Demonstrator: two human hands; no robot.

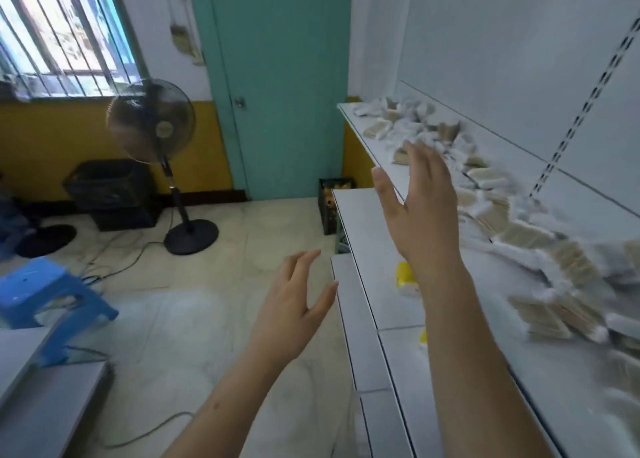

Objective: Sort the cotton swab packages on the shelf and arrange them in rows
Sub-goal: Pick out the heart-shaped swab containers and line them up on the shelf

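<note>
Both hands bare, fingers spread: right hand over scattered cotton swab packages, left hand lower

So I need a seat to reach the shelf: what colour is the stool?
Blue stool, seen in the head view.

No lettering, label, brand or number can be read anywhere in the motion-blurred view; the cotton swab packages scattered along the shelf show no legible print.
</note>
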